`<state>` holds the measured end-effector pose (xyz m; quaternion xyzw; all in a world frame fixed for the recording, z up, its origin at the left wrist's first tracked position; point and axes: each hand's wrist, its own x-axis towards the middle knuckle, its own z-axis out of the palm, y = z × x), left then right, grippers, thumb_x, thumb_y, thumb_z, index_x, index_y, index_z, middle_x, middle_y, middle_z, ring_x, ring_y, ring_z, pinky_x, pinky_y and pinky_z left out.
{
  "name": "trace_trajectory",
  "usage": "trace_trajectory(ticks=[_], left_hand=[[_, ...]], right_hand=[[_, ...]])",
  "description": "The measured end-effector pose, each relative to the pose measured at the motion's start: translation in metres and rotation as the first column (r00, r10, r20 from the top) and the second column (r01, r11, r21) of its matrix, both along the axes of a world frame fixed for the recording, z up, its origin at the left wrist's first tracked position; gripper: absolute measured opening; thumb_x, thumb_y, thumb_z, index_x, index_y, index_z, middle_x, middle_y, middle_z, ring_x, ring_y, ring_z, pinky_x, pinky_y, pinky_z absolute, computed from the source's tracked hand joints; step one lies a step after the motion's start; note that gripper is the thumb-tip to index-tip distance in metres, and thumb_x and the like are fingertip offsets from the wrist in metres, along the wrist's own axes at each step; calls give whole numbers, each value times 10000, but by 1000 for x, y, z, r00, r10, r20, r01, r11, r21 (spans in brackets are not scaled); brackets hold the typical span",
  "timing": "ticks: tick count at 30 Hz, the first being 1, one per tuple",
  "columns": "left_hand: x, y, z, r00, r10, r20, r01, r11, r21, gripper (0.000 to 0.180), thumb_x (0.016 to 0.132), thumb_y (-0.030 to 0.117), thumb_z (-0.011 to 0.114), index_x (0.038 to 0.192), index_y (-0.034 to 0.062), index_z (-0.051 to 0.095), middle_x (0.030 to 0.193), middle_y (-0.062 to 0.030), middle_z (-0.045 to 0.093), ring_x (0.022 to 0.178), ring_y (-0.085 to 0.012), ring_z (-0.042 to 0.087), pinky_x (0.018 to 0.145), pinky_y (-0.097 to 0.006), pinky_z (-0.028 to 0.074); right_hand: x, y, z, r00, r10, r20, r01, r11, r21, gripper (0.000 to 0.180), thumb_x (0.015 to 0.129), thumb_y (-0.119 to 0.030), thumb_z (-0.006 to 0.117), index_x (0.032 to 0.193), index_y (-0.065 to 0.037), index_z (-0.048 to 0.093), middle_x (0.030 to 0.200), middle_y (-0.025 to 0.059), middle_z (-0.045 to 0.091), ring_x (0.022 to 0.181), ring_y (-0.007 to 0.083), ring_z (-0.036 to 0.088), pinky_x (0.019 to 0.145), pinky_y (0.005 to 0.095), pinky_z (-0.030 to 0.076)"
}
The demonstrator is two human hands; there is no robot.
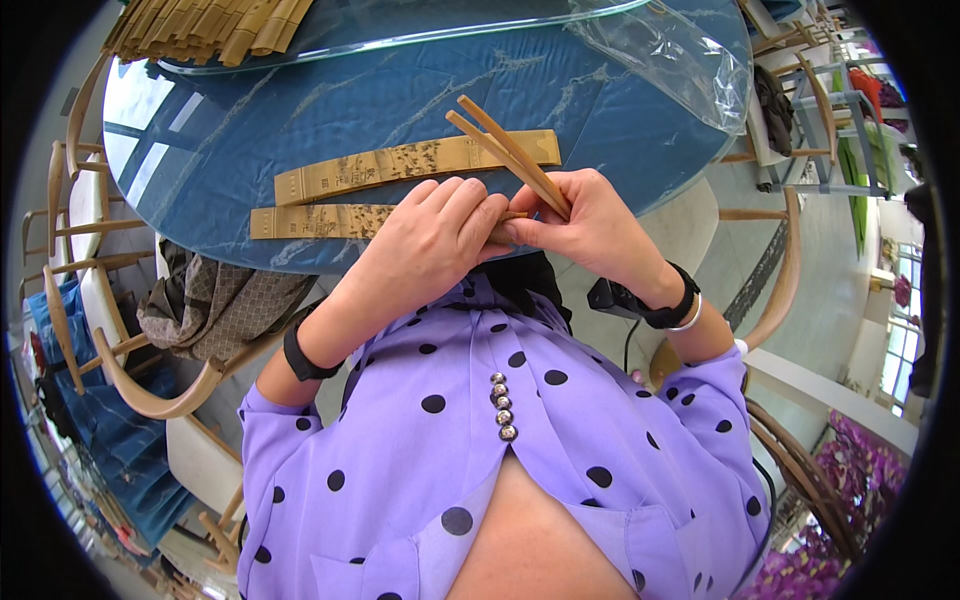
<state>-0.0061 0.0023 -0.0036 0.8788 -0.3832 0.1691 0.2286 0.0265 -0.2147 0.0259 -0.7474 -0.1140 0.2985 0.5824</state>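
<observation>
My right hand (585, 225) is closed round a pair of wooden chopsticks (512, 158), which slant up and to the left with their ends slightly apart. My left hand (430, 232) is closed on a gold paper chopstick sleeve (318, 222) with dark print. One end of it sticks out left of the hand, over the table edge. The fingertips of both hands meet at its right end, where the opening is hidden. Just beyond my hands, a second gold paper sleeve (400, 167) lies flat on the table.
The round blue marbled table (200, 190) carries a glass turntable (400, 42). A pile of gold sleeves (215, 30) sits at the far left, a clear plastic bag (680, 65) at the far right. Wooden chairs (160, 400) stand around, one holding a patterned cloth (215, 300).
</observation>
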Motion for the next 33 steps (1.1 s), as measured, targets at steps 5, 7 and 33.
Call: trace_trajectory(ticks=[5, 7, 33], left_hand=[[-1, 0, -1, 999, -15, -35, 14, 999, -29, 353, 876, 244, 741, 1092, 17, 577, 949, -75, 547, 881, -216, 591, 788, -348, 499], [0, 0, 0, 998, -26, -53, 22, 998, -60, 360, 872, 229, 747, 1104, 12, 577, 963, -86, 555, 901, -235, 602, 805, -355, 507], [1, 18, 4, 967, 46, -251, -93, 980, -179, 425, 887, 203, 769, 1219, 40, 560, 1063, -141, 583, 969, -352, 608, 833, -427, 516]], right_hand=[[-1, -2, 2, 997, 40, 73, -35, 997, -73, 149, 900, -87, 783, 972, 28, 723, 742, -55, 608, 637, -5, 433, 552, 187, 339], [0, -1, 5, 994, 47, 103, -35, 993, -116, 176, 894, -111, 802, 980, 21, 724, 718, -64, 585, 619, 0, 414, 544, 191, 321], [-4, -51, 34, 3, 487, 874, 330, 824, -460, 397, 797, -383, 834, 896, -25, 693, 712, 18, 541, 599, 163, 544, 491, 282, 434]])
